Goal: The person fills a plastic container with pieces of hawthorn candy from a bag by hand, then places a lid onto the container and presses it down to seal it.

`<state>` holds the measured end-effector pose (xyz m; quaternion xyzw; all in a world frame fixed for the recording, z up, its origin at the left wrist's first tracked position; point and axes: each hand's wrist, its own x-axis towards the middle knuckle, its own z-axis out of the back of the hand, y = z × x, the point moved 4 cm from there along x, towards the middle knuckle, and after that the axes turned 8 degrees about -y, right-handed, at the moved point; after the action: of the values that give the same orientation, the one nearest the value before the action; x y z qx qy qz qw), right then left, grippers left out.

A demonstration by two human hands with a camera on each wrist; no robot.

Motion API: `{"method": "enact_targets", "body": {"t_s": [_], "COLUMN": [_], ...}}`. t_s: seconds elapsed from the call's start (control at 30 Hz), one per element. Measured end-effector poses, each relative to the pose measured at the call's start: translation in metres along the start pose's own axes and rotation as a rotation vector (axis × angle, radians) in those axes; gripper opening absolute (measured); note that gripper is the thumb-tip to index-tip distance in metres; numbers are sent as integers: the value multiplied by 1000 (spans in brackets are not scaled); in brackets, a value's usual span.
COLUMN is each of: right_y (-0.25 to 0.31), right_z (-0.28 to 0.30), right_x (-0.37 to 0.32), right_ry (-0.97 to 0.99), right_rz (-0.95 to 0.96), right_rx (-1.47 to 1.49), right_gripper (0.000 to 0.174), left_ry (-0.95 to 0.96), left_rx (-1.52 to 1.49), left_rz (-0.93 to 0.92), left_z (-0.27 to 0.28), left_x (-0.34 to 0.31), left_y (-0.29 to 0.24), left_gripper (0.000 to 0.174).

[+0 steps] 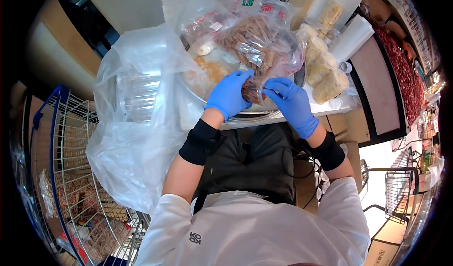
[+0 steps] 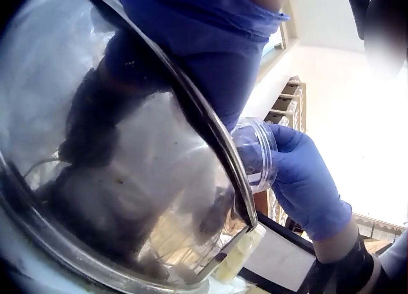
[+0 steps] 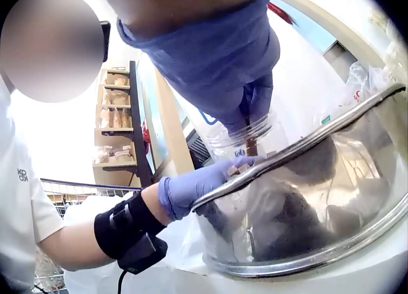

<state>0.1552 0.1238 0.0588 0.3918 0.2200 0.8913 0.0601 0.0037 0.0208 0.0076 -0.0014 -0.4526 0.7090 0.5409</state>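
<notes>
My blue-gloved left hand grips a clear plastic jar tilted on its side over the near rim of a round steel basin. Brown flat strips lie inside the jar. At its mouth my right hand, gloved too, has curled fingers; in the right wrist view they reach in past the threaded rim and pinch a brown strip. A large clear bag of brown strips sits in the basin, beyond both hands. The left wrist view shows the jar's open rim against the right hand's fingers.
Left of the basin, a translucent bag covers several clear jars. On the right stand several jars with pale yellow contents and a roll of plastic. A wire shopping cart is at far left.
</notes>
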Motion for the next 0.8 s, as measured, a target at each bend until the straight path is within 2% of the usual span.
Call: {"method": "enact_targets", "body": {"t_s": [0.03,0.1,0.2,0.33,0.4,0.43,0.5,0.53,0.6,0.63,0.67,0.73,0.8], "right_y": [2,4,-3,3,5,3,-2,-10,-45,-67,-94,-130,-161], "right_z": [-1,-6,-14,-10,-1,1,25,27,35,35,30,18,2], "right_x": [2,3,0,4,5,7,13,18,36,45,56,77,96], "right_ry": [1,142,163,162,222,226,-148,-149,-376,-385,-341,-313,-147], "right_rz": [8,-2,85,108,-100,-94,-75,-72,-158,-163,-130,-102,-193], "right_rx": [5,-108,-72,-124,-92,-91,43,41,19,13,-44,-104,-63], "right_gripper": [13,15,17,18,19,19,20,20,23,23,24,26,28], "left_ry": [-6,-16,-4,-29,-38,-25,-13,14,51,1,-49,-33,-18], "left_rx": [39,79,77,92,90,87,83,42,0,-8,-16,-95,-171], "left_rz": [-3,-2,-21,-6,1,22,43,63,73,1,-72,-100,-126], "left_z": [1,2,-1,0,2,4,5,4,1,3,5,6,5], "left_x": [0,0,0,-1,-1,-1,0,0,1,0,0,3,5], "left_y": [-2,-3,-3,-3,-3,-5,-4,-2,0,-3,-6,-7,-5], "left_gripper": [77,76,77,76,76,76,76,78,79,80,81,80,79]}}
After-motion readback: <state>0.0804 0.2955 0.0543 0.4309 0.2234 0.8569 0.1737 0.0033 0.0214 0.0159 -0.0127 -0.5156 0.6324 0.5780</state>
